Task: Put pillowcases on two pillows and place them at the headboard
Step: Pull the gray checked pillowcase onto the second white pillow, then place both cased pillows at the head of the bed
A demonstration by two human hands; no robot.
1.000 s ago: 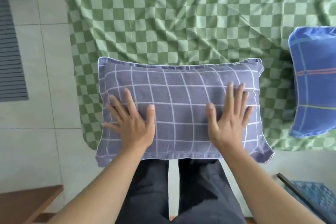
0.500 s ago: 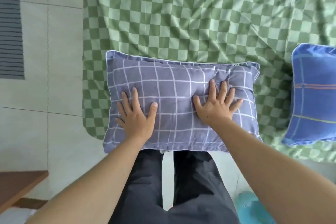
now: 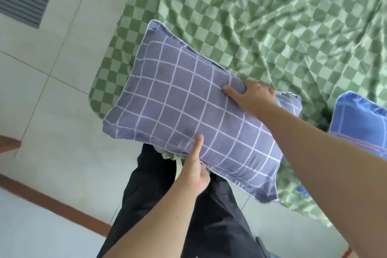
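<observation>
The grey checked pillow (image 3: 188, 111) hangs tilted over the bed's (image 3: 272, 16) near edge, right hand (image 3: 251, 96) gripping its far side, left hand (image 3: 194, 165) clasping the near edge, thumb on top. Held only at the edges, it could sag and slip floorward; the blue pillow (image 3: 360, 119) lies at the bed's right edge.

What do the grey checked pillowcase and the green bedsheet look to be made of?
Grey checked pillowcase: soft woven cloth, probably cotton or a blend, matte with a faint sheen; it dents under the right hand and has piped edges. Green bedsheet: thin woven fabric, slightly glossy; it lies in many fine creases. The exact fibre cannot be told.
</observation>
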